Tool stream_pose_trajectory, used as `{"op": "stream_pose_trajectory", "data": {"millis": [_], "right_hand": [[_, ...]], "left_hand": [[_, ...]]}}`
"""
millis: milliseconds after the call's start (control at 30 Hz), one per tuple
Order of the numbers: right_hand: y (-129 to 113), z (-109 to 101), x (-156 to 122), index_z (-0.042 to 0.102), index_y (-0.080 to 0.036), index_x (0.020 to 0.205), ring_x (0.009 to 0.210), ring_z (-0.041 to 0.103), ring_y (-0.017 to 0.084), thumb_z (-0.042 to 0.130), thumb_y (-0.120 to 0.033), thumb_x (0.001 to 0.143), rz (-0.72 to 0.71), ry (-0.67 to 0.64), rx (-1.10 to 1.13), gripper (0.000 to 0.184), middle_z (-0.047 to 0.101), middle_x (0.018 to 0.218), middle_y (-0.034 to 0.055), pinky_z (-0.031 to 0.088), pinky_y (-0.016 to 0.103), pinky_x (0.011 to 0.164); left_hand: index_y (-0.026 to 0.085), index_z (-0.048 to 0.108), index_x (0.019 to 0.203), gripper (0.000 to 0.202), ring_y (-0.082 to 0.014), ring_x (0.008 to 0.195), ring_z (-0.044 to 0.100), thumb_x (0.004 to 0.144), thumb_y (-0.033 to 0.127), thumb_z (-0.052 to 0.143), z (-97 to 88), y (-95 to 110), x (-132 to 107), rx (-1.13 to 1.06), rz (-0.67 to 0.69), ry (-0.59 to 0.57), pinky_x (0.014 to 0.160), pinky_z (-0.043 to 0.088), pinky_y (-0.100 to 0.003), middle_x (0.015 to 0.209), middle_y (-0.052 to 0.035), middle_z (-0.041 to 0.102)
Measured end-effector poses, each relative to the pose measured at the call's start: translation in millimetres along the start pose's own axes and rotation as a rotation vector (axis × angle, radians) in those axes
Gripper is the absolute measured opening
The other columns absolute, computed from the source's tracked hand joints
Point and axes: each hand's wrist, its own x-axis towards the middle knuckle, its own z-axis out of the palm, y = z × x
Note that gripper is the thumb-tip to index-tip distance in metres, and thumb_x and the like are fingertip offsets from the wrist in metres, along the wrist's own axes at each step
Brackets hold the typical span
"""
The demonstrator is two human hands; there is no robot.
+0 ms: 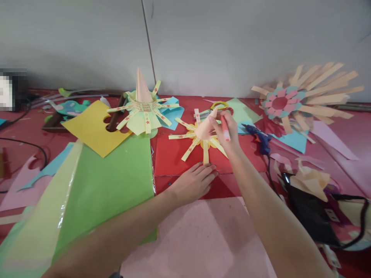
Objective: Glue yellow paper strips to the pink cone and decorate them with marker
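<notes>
My right hand (228,129) is closed around a red marker (225,130), its end pointing down toward me. The thumb and fingertips of that hand meet the side of a pale peach paper cone (203,129). Around the cone's base, pale yellow paper strips (189,149) with red stars spread out like rays over a yellow scalloped paper (215,142). My left hand (198,178) lies flat with its fingers stretched out, fingertips at the end of the nearest strip. Under the paper piece is a red sheet (179,164).
A similar paper cone piece (142,102) stands back left beside a yellow sheet (95,127) with a cutout. Green paper (113,193) lies left. On the right are a blue glue gun (259,139), a paper flower (285,102) and a black bag (307,212). Scissors (218,105) lie behind the cone.
</notes>
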Motion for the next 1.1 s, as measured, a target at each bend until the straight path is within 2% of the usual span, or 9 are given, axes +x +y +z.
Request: {"op": "stream_pose_trajectory", "data": {"millis": [200,367,467,600,733,800,867,967,1100], "right_hand": [[-22,-4,3,0.055,-0.024,0.094,0.053,0.059,0.010,0.063,-0.049,0.074,-0.109,-0.022,-0.002,0.033,0.063,0.091,0.0010,0.053,0.024,0.046],[-14,-1,5,0.055,-0.024,0.094,0.057,0.061,0.011,0.063,-0.051,0.073,-0.084,-0.077,-0.065,0.035,0.064,0.090,0.0021,0.051,0.022,0.044],[-9,-5,2,0.055,-0.023,0.100,0.057,0.062,0.011,0.062,-0.050,0.074,-0.033,-0.036,-0.111,0.038,0.062,0.101,0.0054,0.051,0.023,0.045],[-12,-21,-8,0.052,-0.025,0.112,0.052,0.061,0.010,0.054,-0.052,0.080,0.031,0.067,-0.075,0.042,0.059,0.112,0.0076,0.052,0.025,0.042],[-6,-27,-27,0.055,-0.025,0.108,0.047,0.057,0.008,0.047,-0.054,0.083,0.091,0.155,0.037,0.038,0.064,0.096,0.0041,0.052,0.024,0.042],[3,-22,-38,0.057,-0.024,0.104,0.044,0.053,0.008,0.043,-0.054,0.085,0.148,0.231,0.082,0.038,0.065,0.082,0.0014,0.051,0.023,0.041],[14,-14,-47,0.059,-0.022,0.100,0.050,0.054,0.009,0.045,-0.052,0.085,0.150,0.289,0.070,0.036,0.062,0.073,-0.0002,0.052,0.022,0.045],[25,-6,-54,0.059,-0.021,0.094,0.062,0.059,0.010,0.047,-0.048,0.085,0.111,0.210,0.046,0.031,0.060,0.071,-0.0011,0.055,0.023,0.056],[26,-7,-54,0.059,-0.022,0.092,0.061,0.061,0.011,0.046,-0.048,0.086,0.141,0.157,0.057,0.030,0.060,0.070,-0.0020,0.056,0.025,0.059]], "left_hand": [[0.011,0.051,0.123,0.034,-0.0186,0.123,0.048,0.094,0.024,0.040,3.3,0,0,0.018,0.007,0.036,0.107,0.034,-0.035,0.131,-0.0081,0.054],[0.010,0.050,0.124,0.035,-0.0192,0.124,0.047,0.093,0.025,0.041,4.8,-2,1,0.011,-0.024,0.017,0.108,0.033,-0.035,0.130,-0.0091,0.055],[0.009,0.048,0.126,0.038,-0.0198,0.126,0.045,0.094,0.027,0.042,6.0,-2,0,0.001,-0.051,-0.005,0.108,0.032,-0.035,0.132,-0.0107,0.053],[0.010,0.043,0.131,0.043,-0.0210,0.130,0.040,0.093,0.031,0.043,4.9,-3,0,-0.003,-0.100,-0.039,0.109,0.031,-0.036,0.139,-0.0109,0.046],[0.010,0.041,0.133,0.046,-0.0227,0.133,0.036,0.093,0.033,0.043,1.5,-3,-1,0.008,-0.123,-0.033,0.110,0.028,-0.038,0.142,-0.0108,0.042],[0.008,0.041,0.132,0.047,-0.0234,0.133,0.035,0.093,0.035,0.042,0.9,-4,-1,0.012,-0.137,-0.021,0.111,0.027,-0.039,0.142,-0.0115,0.042],[0.008,0.041,0.133,0.049,-0.0241,0.133,0.034,0.093,0.036,0.041,1.5,-4,-2,0.014,-0.153,-0.019,0.112,0.025,-0.040,0.143,-0.0119,0.041],[0.007,0.040,0.134,0.051,-0.0248,0.134,0.033,0.093,0.038,0.041,3.1,-6,-2,0.009,-0.179,-0.032,0.112,0.022,-0.042,0.143,-0.0116,0.040],[0.008,0.039,0.135,0.052,-0.0240,0.134,0.033,0.093,0.039,0.040,3.1,-8,-3,-0.016,-0.174,-0.065,0.112,0.024,-0.040,0.144,-0.0105,0.039]]}}
